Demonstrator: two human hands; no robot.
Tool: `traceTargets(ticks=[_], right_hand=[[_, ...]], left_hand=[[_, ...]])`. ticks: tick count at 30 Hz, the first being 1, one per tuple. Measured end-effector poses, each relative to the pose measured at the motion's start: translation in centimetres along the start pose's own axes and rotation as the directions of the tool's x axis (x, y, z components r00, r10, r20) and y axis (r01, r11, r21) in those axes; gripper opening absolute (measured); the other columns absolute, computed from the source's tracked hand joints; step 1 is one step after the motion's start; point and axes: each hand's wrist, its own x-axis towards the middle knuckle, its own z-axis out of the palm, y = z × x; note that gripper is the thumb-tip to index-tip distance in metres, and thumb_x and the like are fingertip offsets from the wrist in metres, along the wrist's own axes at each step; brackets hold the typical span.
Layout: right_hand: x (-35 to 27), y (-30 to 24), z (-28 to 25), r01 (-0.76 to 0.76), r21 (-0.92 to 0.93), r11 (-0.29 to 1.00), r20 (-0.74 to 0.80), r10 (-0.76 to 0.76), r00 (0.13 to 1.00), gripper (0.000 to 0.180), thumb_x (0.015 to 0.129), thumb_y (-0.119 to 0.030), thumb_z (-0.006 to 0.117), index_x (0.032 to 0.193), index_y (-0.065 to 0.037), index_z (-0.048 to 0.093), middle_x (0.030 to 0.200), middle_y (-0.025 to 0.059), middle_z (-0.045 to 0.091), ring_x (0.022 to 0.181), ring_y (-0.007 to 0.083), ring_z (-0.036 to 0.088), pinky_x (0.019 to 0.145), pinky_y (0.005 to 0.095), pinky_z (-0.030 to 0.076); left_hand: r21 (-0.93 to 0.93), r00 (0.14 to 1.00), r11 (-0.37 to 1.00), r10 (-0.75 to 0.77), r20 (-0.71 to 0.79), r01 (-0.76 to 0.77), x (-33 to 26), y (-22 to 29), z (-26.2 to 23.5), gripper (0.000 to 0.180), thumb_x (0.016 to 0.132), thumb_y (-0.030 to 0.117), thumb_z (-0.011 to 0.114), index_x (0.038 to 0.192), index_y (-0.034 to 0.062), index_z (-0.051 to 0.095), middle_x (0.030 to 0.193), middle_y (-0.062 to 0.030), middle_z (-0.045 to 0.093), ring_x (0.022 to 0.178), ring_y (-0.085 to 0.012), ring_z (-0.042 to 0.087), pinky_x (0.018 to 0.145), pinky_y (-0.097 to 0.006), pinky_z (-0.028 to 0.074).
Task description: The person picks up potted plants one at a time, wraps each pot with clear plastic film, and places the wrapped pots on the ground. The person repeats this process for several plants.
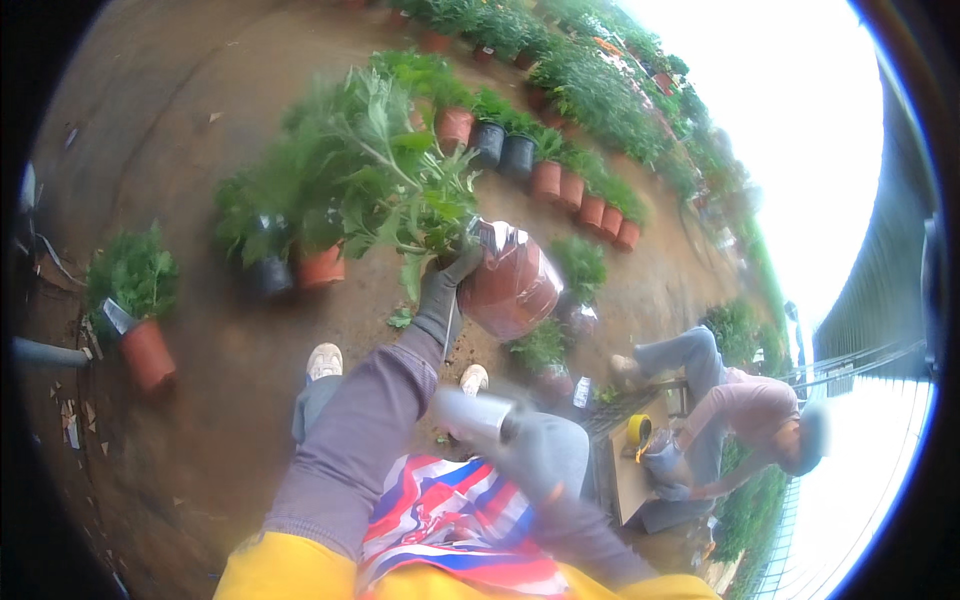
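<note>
My left hand [445,288], in a grey glove, is closed on a potted plant [510,278] at the pot's rim. The reddish-brown pot has shiny clear film around it and lies tilted, its leafy green stems [395,175] leaning to the upper left. A thin pale strip hangs beside my left wrist. Lower down, my gloved right hand [543,455] is smeared by motion and closed around a silvery cylinder [472,412], whose exact kind is too blurred to tell. The cylinder is apart from the pot. A striped red, white and blue cloth [450,515] covers my lap.
Potted plants in terracotta pots [546,182] and black pots [488,143] line the ground ahead. Another potted plant [148,352] stands at left. At right a co-worker [750,420] bends over a board [640,455] with a yellow tape roll [638,428], hands on a grey pot.
</note>
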Motion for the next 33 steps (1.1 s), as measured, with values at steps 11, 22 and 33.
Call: traceTargets(ticks=[11,22,33], right_hand=[[9.1,5.4,-7.7,0.076,0.711,0.699,-0.37,0.28,0.886,0.035,0.084,-0.005,0.076,0.116,0.007,0.068,0.114,0.0126,0.07,0.096,0.0163,0.069,0.081,0.0313,0.056],[10.3,4.3,-9.8,0.285,0.672,0.683,-0.383,-0.009,0.924,0.041,0.098,-0.023,0.067,0.129,0.002,0.061,0.115,0.0069,0.063,0.109,0.0211,0.059,0.096,0.0371,0.048],[11.3,5.0,-7.0,0.071,0.272,0.96,-0.335,0.025,0.942,0.043,0.091,-0.022,0.077,0.121,0.006,0.066,0.101,0.0066,0.072,0.085,0.0141,0.069,0.064,0.0265,0.055]], left_hand=[[-0.151,0.952,0.952,-0.235,0.195,0.266,-2.1,1.0,0.3,0.056,0.086,0.026,0.082,0.132,0.0036,0.06,0.121,-0.0064,0.068,0.101,-0.0175,0.066,0.091,-0.032,0.055],[0.306,0.935,0.952,-0.108,0.336,0.0,-5.7,7.7,4.4,0.092,0.073,0.016,0.084,0.153,0.0023,0.04,0.138,-0.0113,0.06,0.12,-0.0224,0.059,0.103,-0.037,0.049],[0.306,0.973,0.952,-0.063,0.223,-0.009,-4.0,2.9,2.8,0.087,0.073,0.011,0.084,0.149,0.0031,0.042,0.131,-0.0062,0.062,0.115,-0.0183,0.062,0.1,-0.034,0.051]])
